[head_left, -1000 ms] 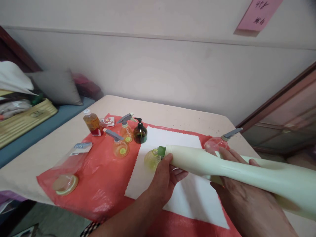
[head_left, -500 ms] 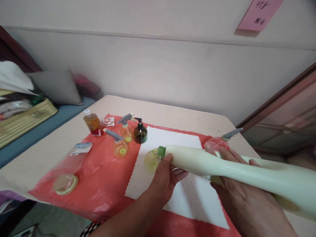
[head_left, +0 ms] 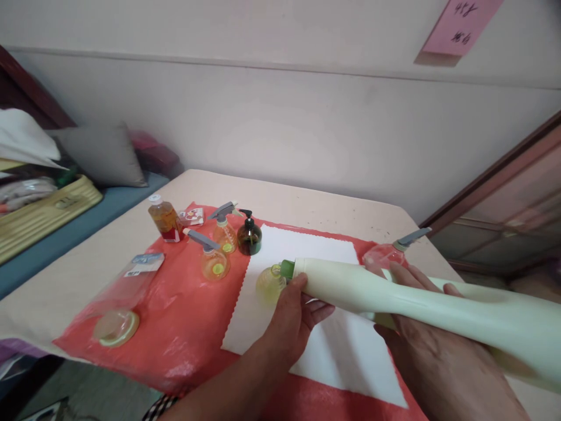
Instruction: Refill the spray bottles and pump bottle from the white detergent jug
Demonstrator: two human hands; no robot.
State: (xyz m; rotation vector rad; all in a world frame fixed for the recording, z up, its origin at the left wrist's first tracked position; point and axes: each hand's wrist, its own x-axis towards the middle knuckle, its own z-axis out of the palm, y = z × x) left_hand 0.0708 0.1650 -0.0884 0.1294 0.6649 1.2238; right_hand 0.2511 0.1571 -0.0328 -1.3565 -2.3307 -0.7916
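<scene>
A large pale green plastic container [head_left: 456,304] with a long neck, like a watering can, lies tilted across the right side. Its narrow end carries a green tip [head_left: 287,269] pointing left. My left hand [head_left: 293,313] supports that neck near the tip, thumb along its side and fingers below. Farther back, my right hand [head_left: 421,321] is wrapped round the container, fingers passing through its handle opening. Right by the green tip stands a small clear yellowish bottle [head_left: 269,285] without a spray head, on a white cloth [head_left: 337,351]. Whether liquid is flowing, I cannot tell.
Left of the cloth, two spray bottles [head_left: 214,266] and a dark pump bottle [head_left: 249,238] stand on red plastic sheeting [head_left: 184,316]. An amber bottle [head_left: 165,221], a plastic packet [head_left: 138,275] and a clear round lid [head_left: 116,327] lie farther left. A pink spray bottle [head_left: 384,254] is behind my right hand.
</scene>
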